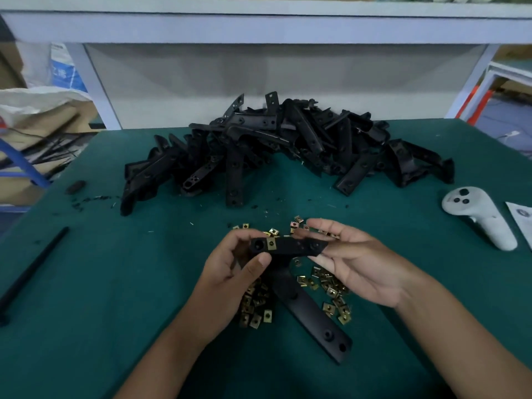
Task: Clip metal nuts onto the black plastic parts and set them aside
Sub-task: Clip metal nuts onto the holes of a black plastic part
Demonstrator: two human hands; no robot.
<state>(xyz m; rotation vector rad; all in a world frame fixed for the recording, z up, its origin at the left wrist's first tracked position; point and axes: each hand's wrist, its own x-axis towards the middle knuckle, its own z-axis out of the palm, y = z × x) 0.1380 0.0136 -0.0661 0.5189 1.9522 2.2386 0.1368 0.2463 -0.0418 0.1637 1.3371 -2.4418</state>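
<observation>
We held 1 black plastic part (290, 245) up off the green mat (115, 283), crosswise between both hands, so its holed face was turned toward us. Our left hand (230, 272) gripped the left end, thumb curled under and fingers over the top, which steadied it right beside the brass nut (271, 243) already sitting on its edge. Our right hand (354, 263) supported the other end on nearly straight fingers, more a rest than a grip. The loose nuts (331, 286) lay scattered directly beneath, probably kept there so the next 1 was close to reach. Another black part (313, 318) lay flat on the mat under our hands. The pile of parts (288, 148) sat behind, well apart. A white controller (480, 217) lay off to the right.
</observation>
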